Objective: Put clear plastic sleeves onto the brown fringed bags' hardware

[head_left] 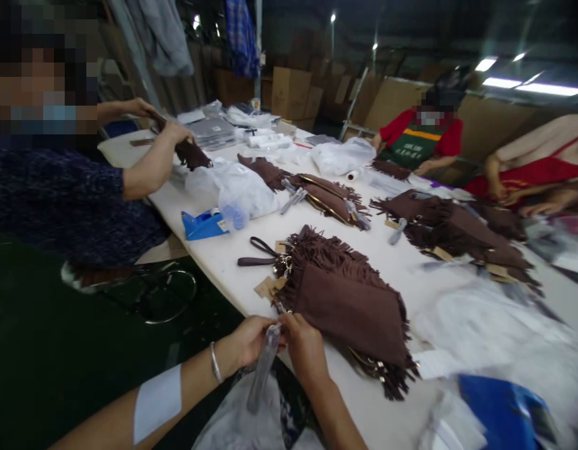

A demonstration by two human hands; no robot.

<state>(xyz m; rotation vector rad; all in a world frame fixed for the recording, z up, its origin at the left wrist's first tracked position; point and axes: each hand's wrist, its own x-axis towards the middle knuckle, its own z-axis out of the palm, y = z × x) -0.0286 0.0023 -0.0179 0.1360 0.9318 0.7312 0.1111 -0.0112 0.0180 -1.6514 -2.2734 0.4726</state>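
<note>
A brown fringed clutch bag [349, 306] lies on the table's near edge, in front of both hands. From its corner hangs a wrist strap in a clear plastic sleeve [262, 372]. My left hand [254, 340] is closed, its fingers pinched around the sleeve's upper end. Beside it, my right hand [304, 344] is closed too, with thumb and fingers at the same end by the bag's corner. Exactly what the fingertips grip is partly hidden. A bare dark strap loop [256, 259] and brown card tags [269, 287] lie at the bag's left side.
More fringed bags lie on the white table [223, 269], in a middle pile [326, 197] and a right pile [458, 222]. A blue tape dispenser [204, 225] is near the left edge. Plastic bags [495, 331] spread at right. Co-workers [420, 140] handle bags around the table.
</note>
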